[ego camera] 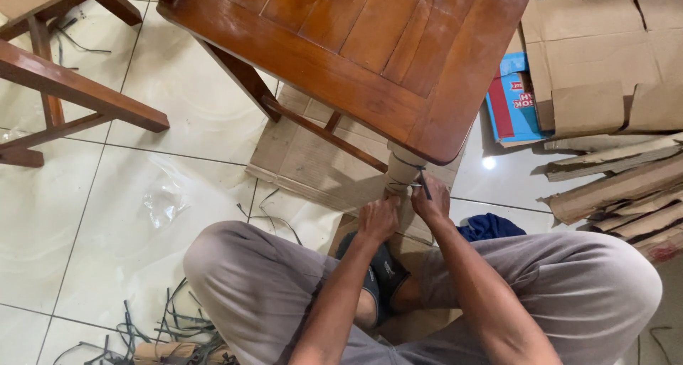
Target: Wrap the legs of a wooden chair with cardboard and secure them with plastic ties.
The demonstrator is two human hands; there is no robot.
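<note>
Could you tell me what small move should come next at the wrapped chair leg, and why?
Probably draw the dark strap snug. The right hand pinches it beside the paper-wrapped chair leg, while the left hand steadies the wrap below.

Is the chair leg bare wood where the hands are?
No, the chair leg is wrapped in cardboard where both hands grip it.

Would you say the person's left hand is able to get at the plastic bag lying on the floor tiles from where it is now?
Probably yes. The left hand is at the wrapped chair leg, and the clear plastic bag lies on open tiles off to its left. Only the bent left knee sits partly between; reaching over it looks feasible.
</note>
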